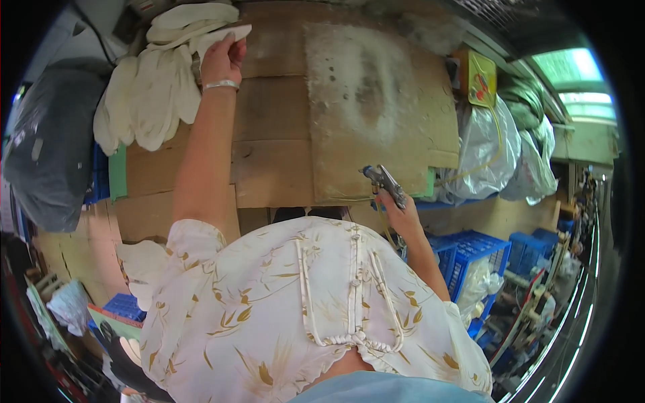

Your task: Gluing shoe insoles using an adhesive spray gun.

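My left hand reaches to the far left of the cardboard-covered worktop and pinches a thin white piece by its edge. What kind of piece it is, I cannot make out. Beside and under that hand lies a pile of soft-looking white pieces with long rounded ends. Close to my body on the right, my right hand is wrapped round a metal spray gun with a blue part at its front. The gun's nozzle points to the left, above the near edge of a cardboard sheet coated with whitish residue.
Bulky grey plastic bags stand left and right of the worktop. A yellow box sits at the back right, with a thin yellowish hose running down from it. Blue crates stand low on the right.
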Motion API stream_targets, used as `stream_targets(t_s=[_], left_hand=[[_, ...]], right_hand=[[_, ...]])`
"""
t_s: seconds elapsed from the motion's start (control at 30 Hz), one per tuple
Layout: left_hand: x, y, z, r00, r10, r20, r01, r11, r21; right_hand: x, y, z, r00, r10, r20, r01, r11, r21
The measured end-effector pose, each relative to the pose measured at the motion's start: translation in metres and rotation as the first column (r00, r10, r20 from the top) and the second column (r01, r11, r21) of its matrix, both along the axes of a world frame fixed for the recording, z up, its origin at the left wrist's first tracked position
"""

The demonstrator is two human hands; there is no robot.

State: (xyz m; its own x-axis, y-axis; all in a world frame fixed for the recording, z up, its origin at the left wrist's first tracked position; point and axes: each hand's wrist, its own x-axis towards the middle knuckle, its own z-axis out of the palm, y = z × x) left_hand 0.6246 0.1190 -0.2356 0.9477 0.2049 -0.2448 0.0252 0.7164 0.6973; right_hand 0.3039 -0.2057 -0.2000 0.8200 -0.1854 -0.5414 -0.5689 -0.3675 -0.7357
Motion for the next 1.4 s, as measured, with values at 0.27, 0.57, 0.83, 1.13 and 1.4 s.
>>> stream_targets(t_s=[0.27,0.57,0.83,1.13,1.4], left_hand=[[0.001,-0.164,0.048,0.967,-0.253,0.022,0.253,0.968,-0.005],[-0.120,-0.275,-0.103,0.820,-0.454,-0.349,0.424,0.891,-0.163],[-0.202,-0.280,-0.134,0.715,-0.428,-0.553,0.492,0.870,-0.037],[-0.224,-0.278,-0.148,0.717,-0.311,-0.624,0.462,0.882,0.091],[-0.227,-0.280,-0.151,0.708,-0.301,-0.638,0.498,0.854,0.150]], right_hand=[[-0.033,-0.033,-0.005,0.983,-0.118,0.140,0.106,0.990,0.088],[-0.062,-0.076,0.024,0.919,-0.323,0.228,0.293,0.944,0.155],[-0.063,-0.129,0.058,0.886,-0.376,0.273,0.327,0.922,0.207],[-0.014,-0.131,0.044,0.959,0.038,0.282,-0.071,0.992,0.106],[0.004,-0.115,0.017,0.950,0.177,0.257,-0.177,0.984,-0.022]])
